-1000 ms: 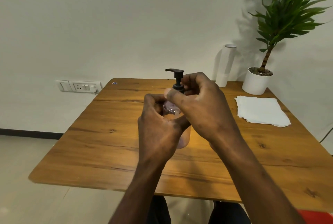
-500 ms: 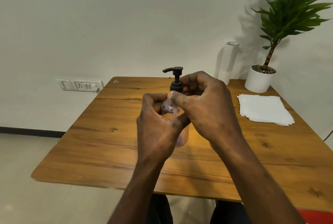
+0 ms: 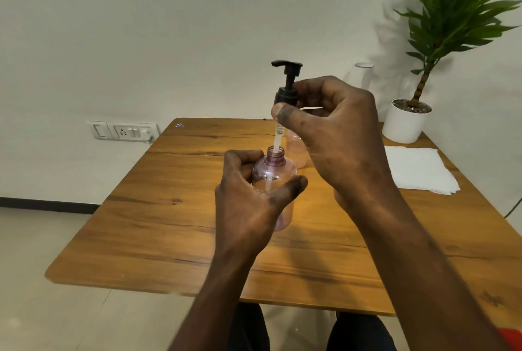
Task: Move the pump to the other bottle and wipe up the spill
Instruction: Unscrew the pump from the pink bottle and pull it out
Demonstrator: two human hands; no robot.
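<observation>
Head view shows me the change at once: a second ago the black pump [image 3: 285,88] sat screwed down on the pink bottle [image 3: 275,178], its collar buried between my fingers; now it is lifted clear of the open neck, with the pale dip tube [image 3: 276,141] drawn up and exposed, only its lower length still running down inside the bottle. My right hand [image 3: 336,136] is pinched closed around the pump's collar, thumb at the front, holding it in the air above the neck; my left hand [image 3: 251,204] is wrapped around the bottle's body, thumb across the front, keeping it upright on the bench [image 3: 158,226]. The pump's long axis stands close to vertical, leaning a little, head up and tube down; its spout points to my left. The bottle sits near the middle of the bench, closer to me than a second pink bottle [image 3: 296,150], which stands just behind it and is partly hidden by my right hand; I cannot tell how its top looks. A stack of white napkins [image 3: 418,170] lies on the bench to the right, well apart from both bottles; a potted plant [image 3: 406,122] stands at the far right corner.
</observation>
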